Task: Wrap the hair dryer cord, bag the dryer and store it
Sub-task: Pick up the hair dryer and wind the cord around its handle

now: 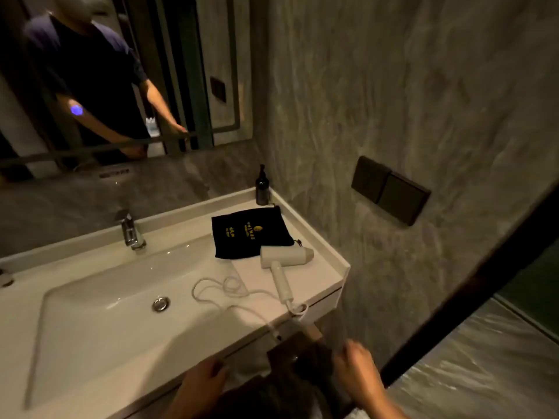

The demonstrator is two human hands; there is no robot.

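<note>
A white hair dryer (284, 261) lies on the right of the vanity counter (329, 267), nozzle toward the wall and handle toward me. Its white cord (220, 290) loops loosely into the basin and runs over the front edge, ending near a dark open space (299, 355) below the counter. A black drawstring bag (248, 234) with gold print lies flat behind the dryer. My left hand (199, 385) is low under the counter's front edge, fingers curled. My right hand (360, 373) is blurred beside a grey panel (334, 328) below the counter. Neither hand touches dryer or bag.
A white basin (99, 316) with chrome drain (160, 303) and tap (131, 232) fills the left. A dark pump bottle (262, 187) stands in the back corner. Dark wall switches (390, 190) sit on the right wall. A mirror (121, 71) hangs above.
</note>
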